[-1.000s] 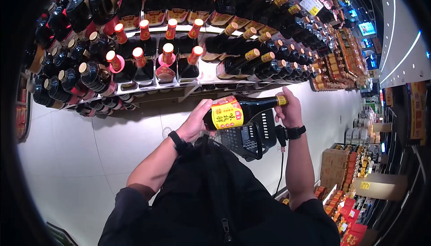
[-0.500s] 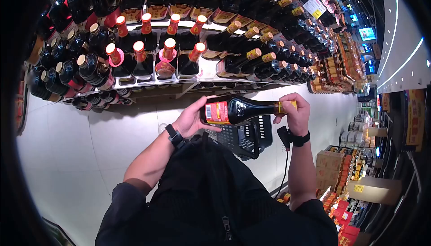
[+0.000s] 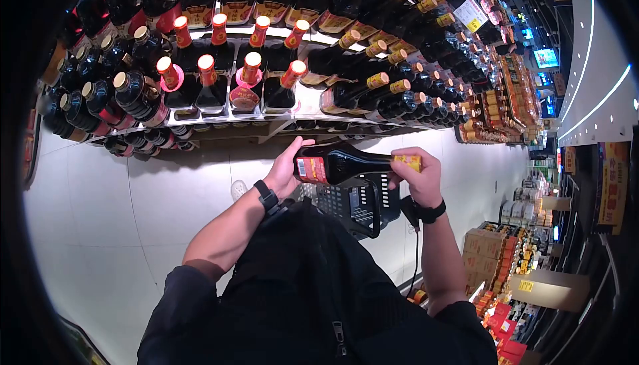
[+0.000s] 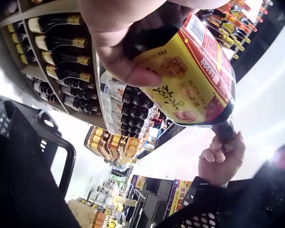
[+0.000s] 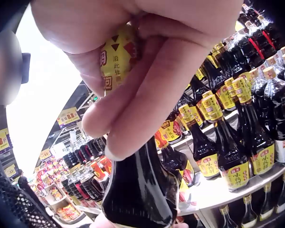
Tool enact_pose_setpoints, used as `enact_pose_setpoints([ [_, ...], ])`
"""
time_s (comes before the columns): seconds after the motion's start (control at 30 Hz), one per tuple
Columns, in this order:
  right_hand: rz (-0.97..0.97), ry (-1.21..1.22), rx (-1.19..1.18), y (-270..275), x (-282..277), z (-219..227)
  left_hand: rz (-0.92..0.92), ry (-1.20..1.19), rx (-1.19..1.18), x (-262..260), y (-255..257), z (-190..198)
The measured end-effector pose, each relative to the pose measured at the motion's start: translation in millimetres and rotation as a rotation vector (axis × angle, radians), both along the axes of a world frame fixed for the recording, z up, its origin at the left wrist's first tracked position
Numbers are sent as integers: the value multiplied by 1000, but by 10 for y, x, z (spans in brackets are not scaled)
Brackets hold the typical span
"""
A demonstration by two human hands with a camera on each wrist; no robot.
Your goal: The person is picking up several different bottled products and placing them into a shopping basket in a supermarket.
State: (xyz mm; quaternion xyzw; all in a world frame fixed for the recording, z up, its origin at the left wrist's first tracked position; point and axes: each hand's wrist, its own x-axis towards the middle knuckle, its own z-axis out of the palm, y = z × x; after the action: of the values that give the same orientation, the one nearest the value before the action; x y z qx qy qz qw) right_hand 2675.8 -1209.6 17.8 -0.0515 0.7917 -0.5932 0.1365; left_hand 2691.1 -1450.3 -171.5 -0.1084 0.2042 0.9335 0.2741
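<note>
Head view, bottle [image 3: 346, 163] lying level, cap rightward, left hand [image 3: 285, 169] gripping base, right hand [image 3: 418, 173] pinching neck

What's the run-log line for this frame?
left hand: grips bottle base | right hand: grips yellow cap | bottle: level, above basket | shelf: stocked

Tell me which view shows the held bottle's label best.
The left wrist view: the label fills the frame, its yellow face and red side with barcode readable, left hand gripping the bottle above it. The head view shows only the small red side. The right wrist view shows the yellow cap and dark neck, not that label.
</note>
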Motion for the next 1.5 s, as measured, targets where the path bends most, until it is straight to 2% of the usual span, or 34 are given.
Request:
enact_pose_setpoints([
  [0.07,-63,5,28,-151,-91,-16,-16,-40,7,-52,74,-116],
  [0.13,-98,49,40,-297,-209,-64,1,97,223,-116,139,-212],
  [0.2,-108,114,186,-437,-331,-36,75,55,206,-168,204,-214],
  [0.27,-129,140,199,-605,-442,-8,163,62,121,-249,256,-287],
  [0.37,-97,189,260,-762,-586,39,167,68,148,-368,276,-467],
  [0.53,-75,229,365,-942,-848,55,271,-13,181,-448,250,-468],
  [0.6,15,245,426,-1001,-954,67,284,-13,184,-450,249,-479],
  [0.67,-4,242,401,-1049,-1019,31,296,-13,186,-448,244,-486],
  [0.77,35,275,483,-1053,-1151,-16,294,30,147,-437,242,-431],
  [0.83,49,271,497,-1089,-1198,-30,351,-147,123,-442,253,-408],
  [0.87,57,264,511,-1106,-1218,-30,358,-146,124,-447,241,-400],
  [0.97,35,281,591,-1212,-1198,7,332,-68,130,-479,222,-446],
  [1.17,76,248,554,-1146,-1438,-246,312,9,71,-561,154,-385],
  [1.5,50,221,610,-1287,-1619,-434,281,34,-4,-741,181,-320],
])
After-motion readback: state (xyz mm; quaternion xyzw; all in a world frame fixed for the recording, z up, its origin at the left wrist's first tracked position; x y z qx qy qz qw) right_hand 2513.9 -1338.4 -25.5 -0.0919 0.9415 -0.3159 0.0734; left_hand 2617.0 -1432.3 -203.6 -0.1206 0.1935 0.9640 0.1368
